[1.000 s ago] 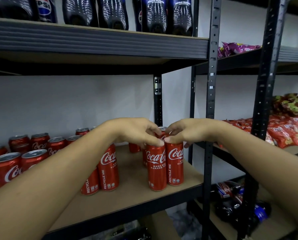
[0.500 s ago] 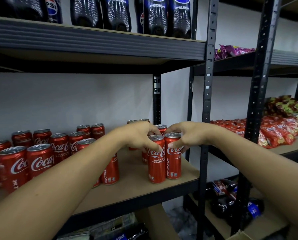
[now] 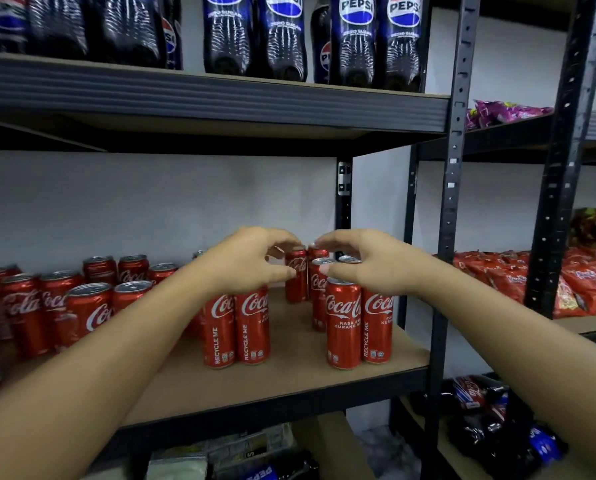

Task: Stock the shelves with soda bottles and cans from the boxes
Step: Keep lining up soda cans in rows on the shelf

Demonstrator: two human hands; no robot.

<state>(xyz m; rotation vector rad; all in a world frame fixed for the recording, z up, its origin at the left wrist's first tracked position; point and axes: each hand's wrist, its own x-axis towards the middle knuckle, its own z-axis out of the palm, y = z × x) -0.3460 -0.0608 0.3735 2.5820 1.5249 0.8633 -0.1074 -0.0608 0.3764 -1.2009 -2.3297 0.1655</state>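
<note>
Red Coca-Cola cans stand on the wooden middle shelf [image 3: 289, 379]. A front pair of cans [image 3: 359, 323] stands near the shelf's right edge, just below my right hand [image 3: 369, 265]. My left hand [image 3: 248, 261] hovers over another pair of cans [image 3: 236, 327]. The fingers of both hands are spread and curved, and neither hand holds anything. Their fingertips almost meet above the back cans [image 3: 307, 271]. My left thumb lies close to one back can; I cannot tell whether it touches.
More Coca-Cola cans [image 3: 64, 306] fill the shelf's left part. Pepsi bottles [image 3: 359, 36] line the shelf above. A black upright post [image 3: 450, 220] bounds the right side. Snack bags [image 3: 587, 285] lie on the neighbouring rack, and bottles [image 3: 490, 420] lie lower down.
Both hands gripped the tops of the front pair of cans before. They have let go and lifted, and the pair now stands on the shelf by itself.
</note>
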